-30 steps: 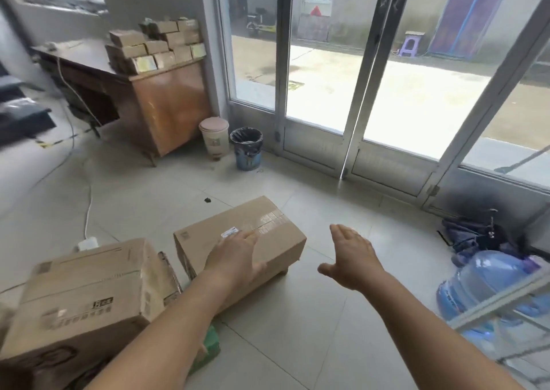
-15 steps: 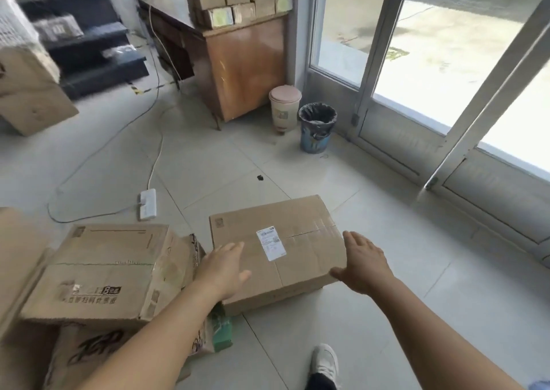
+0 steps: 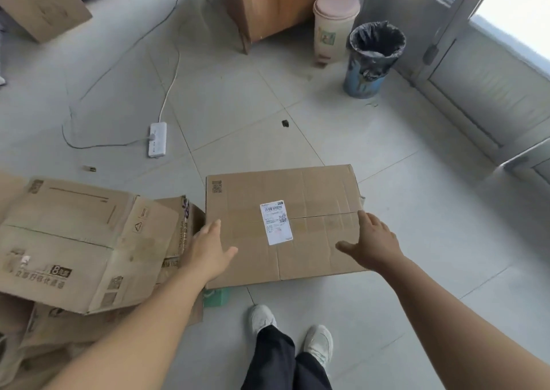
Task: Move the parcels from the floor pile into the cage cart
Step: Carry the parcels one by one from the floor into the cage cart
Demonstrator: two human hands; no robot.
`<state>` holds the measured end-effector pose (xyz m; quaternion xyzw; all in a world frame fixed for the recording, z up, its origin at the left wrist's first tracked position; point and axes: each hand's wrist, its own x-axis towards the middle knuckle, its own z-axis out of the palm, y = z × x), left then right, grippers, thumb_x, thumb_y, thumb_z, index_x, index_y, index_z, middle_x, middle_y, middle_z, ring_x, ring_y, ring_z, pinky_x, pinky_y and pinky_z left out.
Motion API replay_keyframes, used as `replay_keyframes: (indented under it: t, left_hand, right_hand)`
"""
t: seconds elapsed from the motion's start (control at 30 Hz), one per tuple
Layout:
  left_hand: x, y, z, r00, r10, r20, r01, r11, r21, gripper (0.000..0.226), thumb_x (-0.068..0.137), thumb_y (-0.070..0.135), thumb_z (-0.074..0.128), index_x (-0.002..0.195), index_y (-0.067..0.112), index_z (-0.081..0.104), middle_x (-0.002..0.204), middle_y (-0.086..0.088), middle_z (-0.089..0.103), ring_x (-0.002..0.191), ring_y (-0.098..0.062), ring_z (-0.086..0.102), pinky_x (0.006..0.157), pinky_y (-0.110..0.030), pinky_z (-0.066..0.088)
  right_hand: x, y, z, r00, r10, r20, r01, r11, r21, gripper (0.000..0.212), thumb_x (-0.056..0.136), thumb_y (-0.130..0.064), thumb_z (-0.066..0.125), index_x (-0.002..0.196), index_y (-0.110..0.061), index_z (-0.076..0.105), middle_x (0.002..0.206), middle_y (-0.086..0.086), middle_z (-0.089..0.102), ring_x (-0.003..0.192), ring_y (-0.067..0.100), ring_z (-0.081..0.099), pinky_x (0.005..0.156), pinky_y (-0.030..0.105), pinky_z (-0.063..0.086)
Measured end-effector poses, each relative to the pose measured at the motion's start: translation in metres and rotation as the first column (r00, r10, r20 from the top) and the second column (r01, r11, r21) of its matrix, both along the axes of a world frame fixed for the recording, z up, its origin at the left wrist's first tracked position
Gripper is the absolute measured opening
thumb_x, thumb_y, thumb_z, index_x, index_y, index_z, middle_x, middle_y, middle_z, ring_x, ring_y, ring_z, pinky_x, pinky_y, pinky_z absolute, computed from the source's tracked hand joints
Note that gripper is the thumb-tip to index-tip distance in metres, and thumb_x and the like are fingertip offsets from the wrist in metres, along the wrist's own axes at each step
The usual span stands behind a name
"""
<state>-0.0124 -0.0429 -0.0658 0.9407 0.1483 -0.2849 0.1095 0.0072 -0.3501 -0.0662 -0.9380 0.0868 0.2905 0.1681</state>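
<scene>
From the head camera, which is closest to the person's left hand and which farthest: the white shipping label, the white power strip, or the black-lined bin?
From the left hand:
1. White shipping label, just right of it, on the brown cardboard parcel.
2. White power strip, on the floor ahead.
3. Black-lined blue bin, far ahead to the right, by the door.

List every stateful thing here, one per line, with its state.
Labelled parcel: closed, flat on floor.
Left hand: open, at parcel's left edge.
Right hand: open, at parcel's right edge.
Printed carton: closed, atop pile.
Pink bin: lid on.
Black-lined bin: uncovered.
Power strip: one plug inserted.
</scene>
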Motion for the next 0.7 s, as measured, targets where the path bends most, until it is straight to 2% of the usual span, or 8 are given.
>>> replay_keyframes:
  t: [0.13,0.27,0.43,0.53,0.7]
  left_hand:
    - [0.014,0.013,-0.055,0.995,0.093,-0.042,-0.094,0.995,-0.017,0.085,0.09,0.047,0.058,0.155,0.017,0.012,0.16,-0.004,0.018,0.144,-0.025,0.024,0.115,-0.044,0.027]
    - [0.025,0.028,-0.106,0.983,0.18,-0.031,-0.181,0.983,-0.028,0.091,0.087,0.047,0.063,0.155,0.018,0.01,0.161,0.0,0.014,0.144,-0.023,0.024,0.115,-0.041,0.028]
    - [0.038,0.042,-0.159,0.966,0.252,-0.059,-0.252,0.968,0.002,0.099,0.085,0.047,0.065,0.155,0.021,0.0,0.162,0.001,0.0,0.147,-0.025,0.015,0.117,-0.039,0.021]
    - [0.043,0.046,-0.178,0.95,0.307,-0.054,-0.308,0.951,-0.007,0.106,0.083,0.046,0.068,0.154,0.021,-0.006,0.162,0.0,-0.006,0.147,-0.027,0.016,0.117,-0.042,0.023]
    - [0.049,0.047,-0.2,0.91,0.415,0.024,-0.413,0.909,-0.064,0.117,0.079,0.04,0.075,0.153,0.018,-0.014,0.162,-0.005,-0.003,0.144,-0.03,0.024,0.113,-0.04,0.025]
  right_hand:
    - [0.029,-0.006,-0.055,0.995,-0.103,-0.015,0.104,0.993,0.053,0.088,0.086,-0.047,0.067,0.151,-0.007,0.024,0.156,0.011,0.03,0.141,0.032,0.031,0.111,0.044,0.03]
    - [0.048,-0.011,-0.116,0.987,-0.148,-0.058,0.152,0.986,0.067,0.094,0.085,-0.048,0.069,0.153,-0.007,0.019,0.158,0.013,0.025,0.143,0.033,0.028,0.114,0.047,0.03]
    - [0.063,-0.019,-0.182,0.98,-0.163,-0.111,0.167,0.986,0.026,0.098,0.082,-0.047,0.072,0.153,-0.005,0.018,0.16,0.013,0.019,0.144,0.033,0.026,0.114,0.046,0.029]
    - [0.068,-0.026,-0.208,0.972,-0.2,-0.119,0.201,0.98,-0.007,0.098,0.08,-0.048,0.074,0.15,-0.003,0.02,0.158,0.013,0.021,0.14,0.037,0.03,0.11,0.047,0.032]
    - [0.076,-0.042,-0.243,0.947,-0.307,-0.096,0.309,0.951,0.008,0.112,0.076,-0.049,0.077,0.153,-0.005,0.009,0.158,0.011,0.016,0.14,0.037,0.029,0.112,0.047,0.03]
